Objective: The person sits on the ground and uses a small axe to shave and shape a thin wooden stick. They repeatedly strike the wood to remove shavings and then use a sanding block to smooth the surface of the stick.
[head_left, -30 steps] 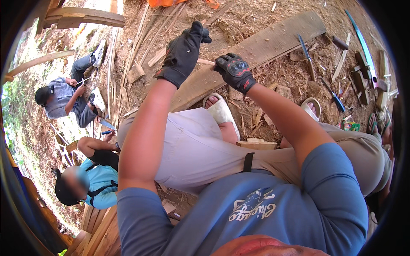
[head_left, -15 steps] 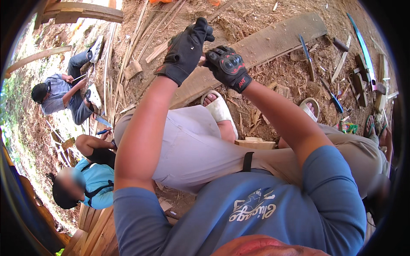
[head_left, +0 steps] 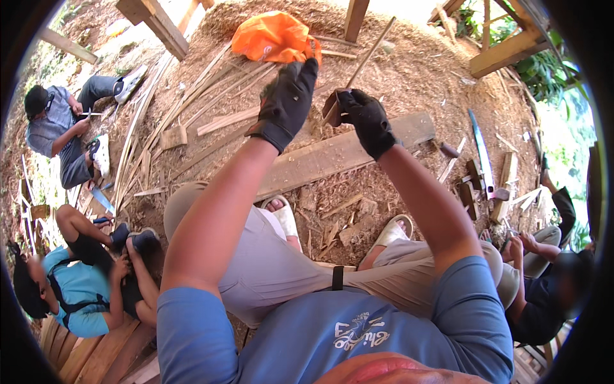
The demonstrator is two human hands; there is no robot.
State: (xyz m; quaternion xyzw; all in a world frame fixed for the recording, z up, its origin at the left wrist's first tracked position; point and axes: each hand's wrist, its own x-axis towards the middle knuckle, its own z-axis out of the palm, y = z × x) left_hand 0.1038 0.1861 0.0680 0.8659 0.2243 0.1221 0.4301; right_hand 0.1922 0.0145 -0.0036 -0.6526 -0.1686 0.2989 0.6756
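Observation:
My right hand [head_left: 368, 118], in a black glove, is closed around a thin wooden stick [head_left: 369, 54] that slants up and away. A small flat brown piece [head_left: 330, 107], perhaps sandpaper, is held against the stick's near end by the same fingers. My left hand [head_left: 288, 102], gloved alike, is raised to the left, apart from the stick. Its fingers are drawn together, and anything inside them is hidden. Beyond it lies an orange plastic bag [head_left: 272, 37]. Below both hands a wide wooden plank [head_left: 345, 153] rests on the ground.
Wood strips [head_left: 217, 83] and shavings cover the ground. To the right lie a long blue-bladed saw [head_left: 481, 150], a mallet [head_left: 449, 150] and wooden blocks [head_left: 470, 198]. Co-workers sit left [head_left: 83, 281] and right [head_left: 543, 294]; another [head_left: 54, 121] is farther left. Timber posts [head_left: 355, 22] stand ahead.
My view has tilted up and shifted, bringing in the whole orange bag and the posts. My hands have moved apart. The stick and brown piece now show in my right hand.

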